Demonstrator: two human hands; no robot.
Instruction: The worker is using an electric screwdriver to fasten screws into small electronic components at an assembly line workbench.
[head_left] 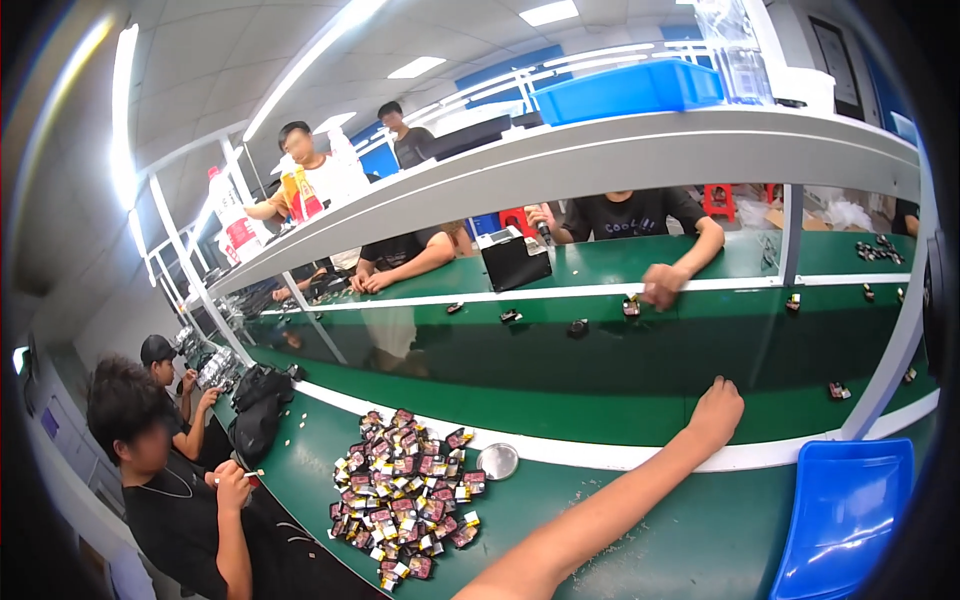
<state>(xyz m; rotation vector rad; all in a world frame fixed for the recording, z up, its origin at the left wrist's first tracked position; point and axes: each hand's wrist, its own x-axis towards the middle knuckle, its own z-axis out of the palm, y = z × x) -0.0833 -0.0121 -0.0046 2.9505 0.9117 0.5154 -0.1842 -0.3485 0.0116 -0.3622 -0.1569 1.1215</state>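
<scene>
My left hand (716, 414) reaches out to the right, over the near edge of the dark green conveyor belt (560, 385). Its fingers look curled together; whatever they hold, if anything, is hidden. My right hand is out of the picture. To the left of my forearm a heap of small black pieces with pink, white and yellow labels (405, 490) lies on the green worktable (640, 540). A round silvery lid or dish (497, 461) touches the heap's right side. More small labelled pieces (838, 391) sit spaced out along the belt.
At right stands a blue plastic bin (850, 520). A grey overhead shelf (600, 160) carries another blue bin (630, 90) and bottles. Across the belt, a co-worker's hand (662, 286) is near a piece. Co-workers sit at left, beside a black bag (260, 410).
</scene>
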